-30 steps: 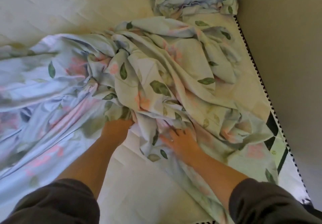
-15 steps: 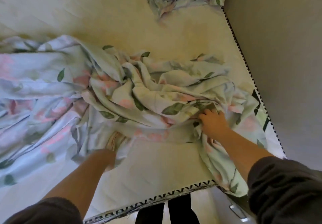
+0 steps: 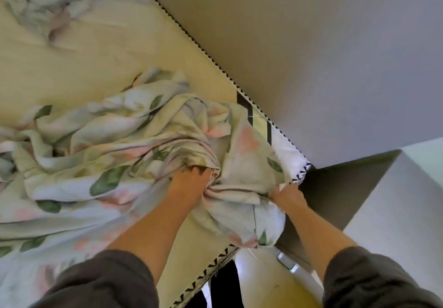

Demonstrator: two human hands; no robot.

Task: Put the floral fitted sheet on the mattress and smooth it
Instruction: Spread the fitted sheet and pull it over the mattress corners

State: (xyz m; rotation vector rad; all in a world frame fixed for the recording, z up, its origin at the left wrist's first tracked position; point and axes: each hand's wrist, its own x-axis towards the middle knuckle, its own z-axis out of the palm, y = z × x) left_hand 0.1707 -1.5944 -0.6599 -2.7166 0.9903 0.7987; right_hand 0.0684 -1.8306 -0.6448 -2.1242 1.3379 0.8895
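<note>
- Your dark sleeves [image 3: 103,281] sit at the bottom of the view, with both forearms reaching forward and the hands apart.
- The trimmed foot edge [image 3: 211,267] of the mattress [image 3: 84,63] runs diagonally under your left forearm. A bare strip lies beside it.
- Your right hand [image 3: 287,197] grips the floral fitted sheet [image 3: 119,140] at the near-right mattress corner [image 3: 296,164], fingers curled into the fabric.
- Your left hand [image 3: 189,183] is clamped on a bunched fold just left of that. Its fingertips are hidden under the cloth.
- The sheet is heaped and crumpled over the near right and spreads left. The corner is not covered.
- A white cabinet [image 3: 395,211] stands just beyond the corner, so the gap is tight.
- The wall [image 3: 311,56] touches the right mattress edge.
- Open bare mattress lies farther out, with a floral bundle [image 3: 48,0] at the far left.
</note>
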